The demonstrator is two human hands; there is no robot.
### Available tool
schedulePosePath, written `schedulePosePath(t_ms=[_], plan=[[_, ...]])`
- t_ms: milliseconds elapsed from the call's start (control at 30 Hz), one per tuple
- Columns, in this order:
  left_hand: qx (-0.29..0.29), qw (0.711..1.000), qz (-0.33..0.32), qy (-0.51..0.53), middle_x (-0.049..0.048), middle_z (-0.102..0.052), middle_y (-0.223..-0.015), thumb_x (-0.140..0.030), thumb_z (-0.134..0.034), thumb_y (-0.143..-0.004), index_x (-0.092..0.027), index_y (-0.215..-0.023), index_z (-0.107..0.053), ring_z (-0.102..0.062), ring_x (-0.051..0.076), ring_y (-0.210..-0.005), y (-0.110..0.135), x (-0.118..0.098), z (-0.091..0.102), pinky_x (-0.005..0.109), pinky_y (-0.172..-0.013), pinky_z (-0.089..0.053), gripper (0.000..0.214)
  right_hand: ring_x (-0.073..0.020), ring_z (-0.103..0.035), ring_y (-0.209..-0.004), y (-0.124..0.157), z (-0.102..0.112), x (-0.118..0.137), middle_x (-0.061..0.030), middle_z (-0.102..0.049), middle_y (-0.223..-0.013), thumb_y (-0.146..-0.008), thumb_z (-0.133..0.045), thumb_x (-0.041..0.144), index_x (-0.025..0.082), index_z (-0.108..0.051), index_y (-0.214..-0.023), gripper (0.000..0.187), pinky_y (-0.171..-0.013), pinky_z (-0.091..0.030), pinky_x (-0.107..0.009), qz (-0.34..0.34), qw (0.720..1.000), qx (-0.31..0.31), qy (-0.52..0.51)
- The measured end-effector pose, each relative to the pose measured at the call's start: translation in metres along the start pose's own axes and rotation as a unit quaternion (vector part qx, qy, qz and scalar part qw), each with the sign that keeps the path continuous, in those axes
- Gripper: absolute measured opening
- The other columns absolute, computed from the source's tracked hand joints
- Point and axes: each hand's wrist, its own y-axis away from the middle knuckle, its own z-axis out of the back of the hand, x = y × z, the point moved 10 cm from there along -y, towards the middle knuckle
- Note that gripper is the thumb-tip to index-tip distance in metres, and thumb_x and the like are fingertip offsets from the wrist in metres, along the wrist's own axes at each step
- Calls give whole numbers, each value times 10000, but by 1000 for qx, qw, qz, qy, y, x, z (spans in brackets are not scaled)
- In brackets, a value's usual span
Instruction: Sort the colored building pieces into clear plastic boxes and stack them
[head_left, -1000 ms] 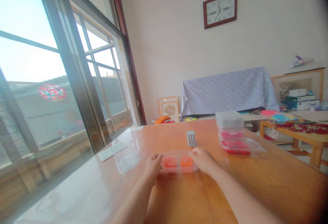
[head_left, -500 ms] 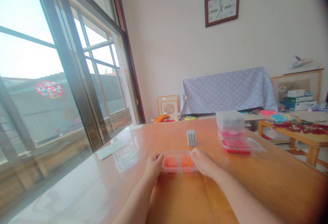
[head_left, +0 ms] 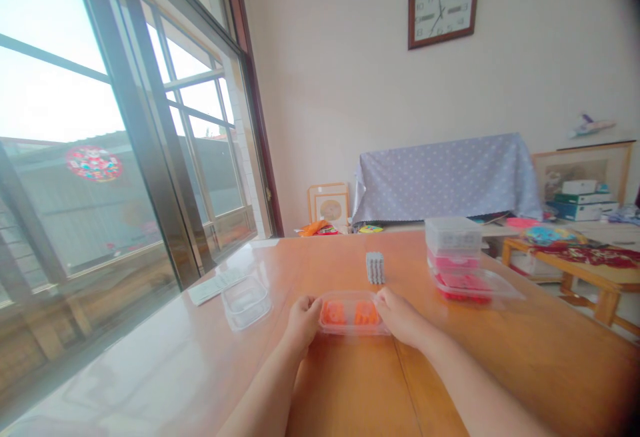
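A clear plastic container (head_left: 352, 329) with orange pieces (head_left: 367, 313) inside is in front of me on the table. My left hand (head_left: 304, 317) grips its left edge, thumb at the rim and fingers curled. On the opposite side my right hand (head_left: 399, 314) pinches the right rim. What the orange pieces are I cannot make out. Just beyond the container stands a small grey ridged block (head_left: 375, 268), apart from both hands.
Left on the wooden table (head_left: 350, 390) sits another clear container (head_left: 246, 305) beside a pale flat sheet (head_left: 204, 292). At the right are stacked clear boxes (head_left: 453, 236) and a clear tub with red contents (head_left: 463, 286). A tall window borders the table's left side.
The view has shifted slightly. Both hands keep their hold on the container's sides, and nothing else on the table has visibly moved.
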Motion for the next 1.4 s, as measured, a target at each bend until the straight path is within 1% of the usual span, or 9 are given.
schedulePosePath(t_ms=[200,333,400,500,567,700,933,1167,1400], plan=[[-9,999,-10,-47,-13,-570,-677,-409,-553,-797,-162,-793,-611,-513,130,-633,-2,-5,3,227,-583,-370,253,-150,-586,-701,-2,-5,-8,-24,-673,-797,-967,-383,389,198,-545,-907,257,-594,-313,-242,-3,999,-11,-42],[7,1000,-5,-25,-2,-601,-700,-452,-553,-813,-153,-827,-618,-542,135,-642,-3,2,0,227,-578,-381,307,-174,-622,-748,0,-1,-6,-49,-705,-846,-960,-392,413,188,-592,-955,301,-638,-383,-259,-7,999,-5,-49],[14,1000,-6,-5,-8,-604,-697,-480,-562,-816,-147,-893,-631,-549,130,-625,-4,6,-1,224,-571,-382,348,-200,-655,-861,1,3,-2,-80,-727,-987,-955,-407,421,187,-606,-1124,351,-724,-439,-286,4,998,-8,-63],[20,999,-15,28,-45,-572,-649,-504,-582,-814,-155,-1139,-611,-526,113,-560,-7,9,-3,213,-540,-356,478,-226,-615,-1161,2,7,7,-98,-647,-1312,-949,-428,395,246,-476,-1420,497,-954,-437,-343,44,996,-11,-82],[36,998,-20,52,-57,-561,-631,-507,-575,-822,-156,-1231,-581,-506,104,-530,-8,7,-7,210,-529,-345,539,-227,-547,-1284,2,4,9,-81,-584,-1414,-954,-414,389,273,-463,-1454,516,-1058,-385,-369,59,995,4,-80],[63,995,-17,72,-8,-629,-703,-435,-566,-839,-115,-1156,-652,-540,106,-577,-8,1,-11,217,-560,-383,458,-224,-499,-1347,1,-2,7,-72,-559,-1447,-973,-366,423,255,-506,-1433,509,-1129,-335,-388,59,995,27,-77],[56,997,-12,44,16,-683,-710,-307,-553,-866,-116,-1116,-697,-597,125,-610,-7,-7,-9,225,-598,-438,346,-225,-507,-1341,0,-6,3,-71,-552,-1454,-984,-338,426,251,-478,-1448,516,-1141,-332,-397,47,996,29,-63],[41,998,-43,-34,67,-748,-852,-257,-525,-863,-100,-1126,-701,-666,167,-747,-15,1,-7,242,-665,-475,353,-222,-530,-1316,-1,-7,0,-66,-584,-1420,-977,-355,435,259,-500,-1421,499,-1135,-341,-386,42,997,31,-64],[35,996,-64,-52,95,-769,-957,-290,-525,-863,-129,-1161,-712,-700,208,-875,-17,9,-6,273,-765,-510,386,-234,-615,-1181,6,-4,5,-71,-672,-1283,-962,-360,427,253,-540,-1391,496,-1033,-448,-389,23,997,15,-75]])
